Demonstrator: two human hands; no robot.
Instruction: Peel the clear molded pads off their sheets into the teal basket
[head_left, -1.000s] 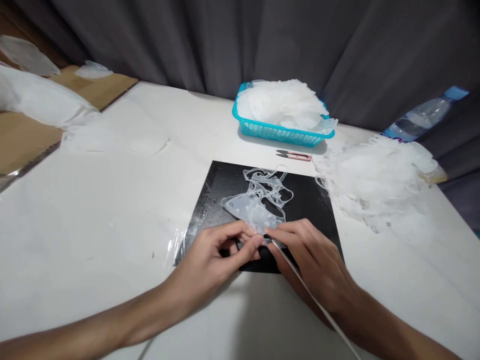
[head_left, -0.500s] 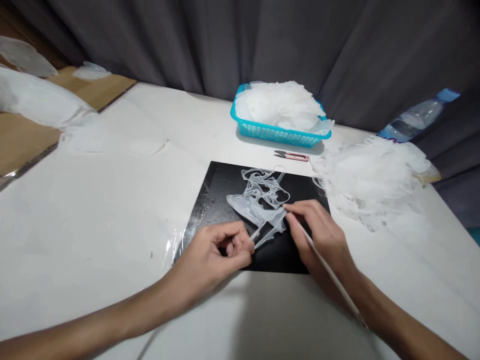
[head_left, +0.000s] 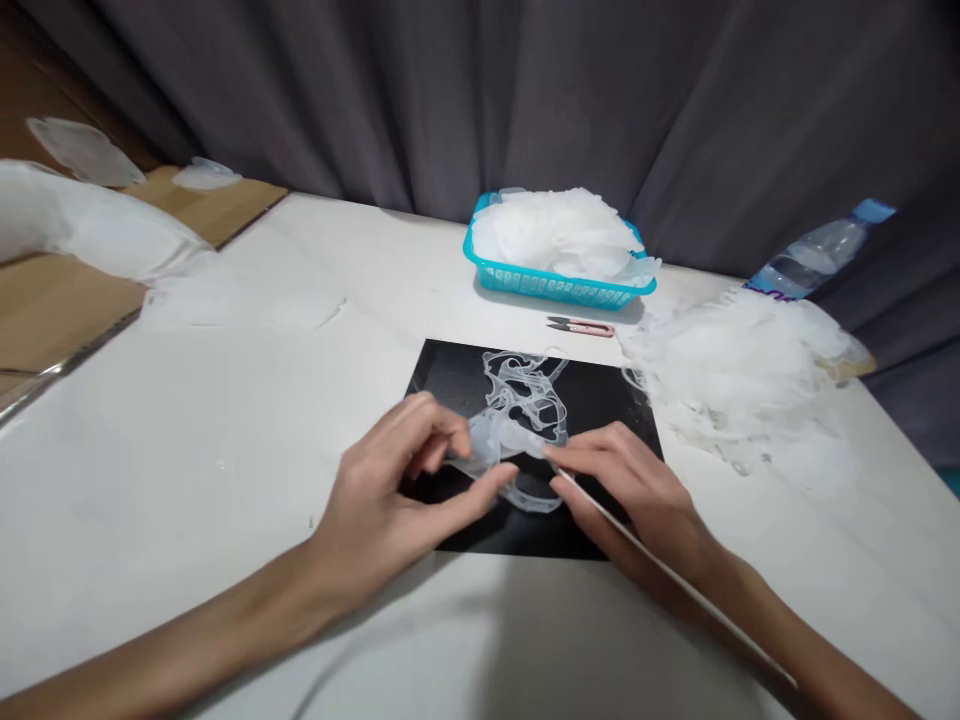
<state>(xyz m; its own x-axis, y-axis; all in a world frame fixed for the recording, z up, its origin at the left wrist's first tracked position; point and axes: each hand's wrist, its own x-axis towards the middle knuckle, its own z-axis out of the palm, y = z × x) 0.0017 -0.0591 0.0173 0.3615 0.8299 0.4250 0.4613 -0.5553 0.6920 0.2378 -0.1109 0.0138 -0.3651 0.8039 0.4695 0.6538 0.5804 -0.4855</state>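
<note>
A translucent silicone piece (head_left: 517, 415) with tangled trim strips lies on a black mat (head_left: 600, 400) in the middle of the white table (head_left: 225, 420). My left hand (head_left: 397, 480) rests at the mat's left part, thumb and fingers pinched on the near edge of the silicone piece. My right hand (head_left: 637, 495) is on the mat's near right part and grips a thin white stick tool (head_left: 675, 580), its tip touching the silicone.
A teal basket (head_left: 555, 285) heaped with white silicone pieces stands at the back. Small pink snips (head_left: 581, 326) lie in front of it. A loose pile of white trimmings (head_left: 742, 370) is at the right, a water bottle (head_left: 810, 260) behind it. Cardboard and white bags are at the left.
My left hand moved up onto the mat and took the silicone piece's edge. My right hand came back toward me with the stick. The view shifted slightly.
</note>
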